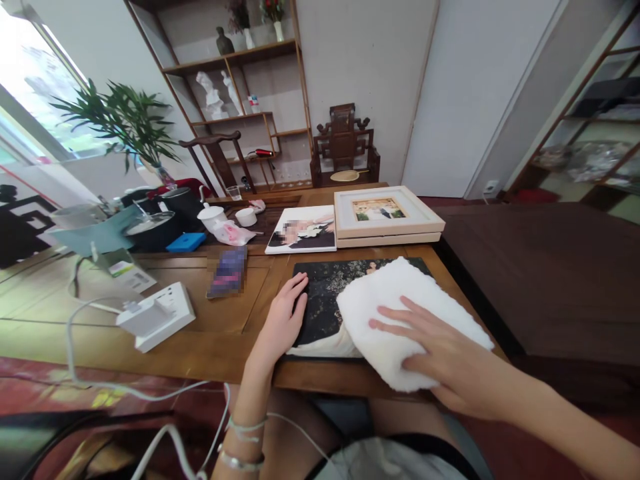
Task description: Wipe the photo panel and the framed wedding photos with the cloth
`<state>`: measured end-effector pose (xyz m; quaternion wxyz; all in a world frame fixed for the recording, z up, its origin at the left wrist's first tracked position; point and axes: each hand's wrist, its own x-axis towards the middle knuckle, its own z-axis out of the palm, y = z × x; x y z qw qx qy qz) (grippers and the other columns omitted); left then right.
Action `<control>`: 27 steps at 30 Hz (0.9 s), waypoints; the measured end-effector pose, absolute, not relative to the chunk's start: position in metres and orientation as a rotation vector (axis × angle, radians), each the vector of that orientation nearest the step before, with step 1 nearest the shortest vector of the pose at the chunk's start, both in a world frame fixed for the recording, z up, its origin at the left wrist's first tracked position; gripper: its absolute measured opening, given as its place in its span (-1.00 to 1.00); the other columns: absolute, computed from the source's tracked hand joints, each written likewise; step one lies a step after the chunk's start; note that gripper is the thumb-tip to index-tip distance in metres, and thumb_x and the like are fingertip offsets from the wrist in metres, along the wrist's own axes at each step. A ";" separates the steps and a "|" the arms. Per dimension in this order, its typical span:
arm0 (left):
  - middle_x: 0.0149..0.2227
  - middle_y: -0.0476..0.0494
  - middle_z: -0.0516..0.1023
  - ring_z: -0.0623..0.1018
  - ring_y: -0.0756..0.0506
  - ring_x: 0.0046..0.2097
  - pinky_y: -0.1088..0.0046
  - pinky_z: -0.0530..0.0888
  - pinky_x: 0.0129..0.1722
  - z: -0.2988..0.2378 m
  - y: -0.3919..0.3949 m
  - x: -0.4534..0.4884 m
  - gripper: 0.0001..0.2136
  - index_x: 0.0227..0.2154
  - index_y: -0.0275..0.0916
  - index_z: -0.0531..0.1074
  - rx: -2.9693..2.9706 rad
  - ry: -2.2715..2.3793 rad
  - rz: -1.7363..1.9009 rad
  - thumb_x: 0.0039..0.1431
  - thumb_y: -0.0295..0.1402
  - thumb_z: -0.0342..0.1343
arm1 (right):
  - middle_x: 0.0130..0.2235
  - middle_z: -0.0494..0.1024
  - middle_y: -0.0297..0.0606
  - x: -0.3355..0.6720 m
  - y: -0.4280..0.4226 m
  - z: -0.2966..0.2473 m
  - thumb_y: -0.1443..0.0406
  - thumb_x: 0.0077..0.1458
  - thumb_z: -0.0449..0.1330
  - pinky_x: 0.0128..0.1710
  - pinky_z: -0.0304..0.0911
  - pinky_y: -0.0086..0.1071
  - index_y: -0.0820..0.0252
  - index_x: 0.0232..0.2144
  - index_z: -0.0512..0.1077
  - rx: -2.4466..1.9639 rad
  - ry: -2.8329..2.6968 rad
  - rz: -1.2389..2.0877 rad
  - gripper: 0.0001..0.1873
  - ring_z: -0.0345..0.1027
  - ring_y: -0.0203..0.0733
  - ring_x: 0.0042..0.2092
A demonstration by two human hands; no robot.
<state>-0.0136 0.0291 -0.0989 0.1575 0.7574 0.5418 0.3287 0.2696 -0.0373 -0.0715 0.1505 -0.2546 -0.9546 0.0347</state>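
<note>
A dark photo print (325, 300) lies flat near the front edge of the wooden table (225, 333). My left hand (283, 320) rests open on its left edge, fingers flat. My right hand (440, 357) lies open, fingers spread, on a fluffy white cloth (395, 307) that covers the right half of the print.
Behind the print lie another photo print (303, 230) and stacked light wooden frames (385, 217). To the left sit a white power strip (157, 317) with cables, a blurred card (227, 272), a blue box (186, 242), cups and pots. Shelves and a plant stand behind.
</note>
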 end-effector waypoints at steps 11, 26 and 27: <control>0.26 -0.25 0.20 0.19 -0.11 0.28 0.23 0.08 0.27 -0.100 0.027 -0.015 -0.59 0.12 -0.33 0.27 2.132 1.509 0.877 0.28 -0.31 -0.19 | 0.12 0.30 0.19 0.297 0.056 -0.087 0.54 -0.16 0.00 0.15 -0.02 0.15 0.32 -0.10 0.38 -1.129 -2.543 -0.128 -0.50 0.10 0.17 0.20; 0.26 -0.26 0.18 0.18 -0.13 0.28 0.13 0.07 0.27 -0.101 0.028 -0.015 -0.58 0.14 -0.34 0.23 2.125 1.535 0.826 0.29 -0.32 -0.24 | 0.23 0.22 -0.13 0.258 -0.041 -0.067 0.56 -0.25 0.01 0.24 -0.20 0.09 0.17 -0.28 0.47 -0.798 -2.769 0.265 -0.54 -0.11 0.01 0.29; 0.26 -0.26 0.18 0.18 -0.13 0.28 0.13 0.07 0.27 -0.100 0.028 -0.015 -0.58 0.14 -0.34 0.23 2.123 1.536 0.823 0.29 -0.33 -0.24 | 0.22 0.23 -0.09 0.263 -0.030 -0.067 0.57 -0.27 0.00 0.24 -0.17 0.07 0.19 -0.25 0.46 -0.851 -2.750 0.238 -0.50 -0.09 -0.01 0.28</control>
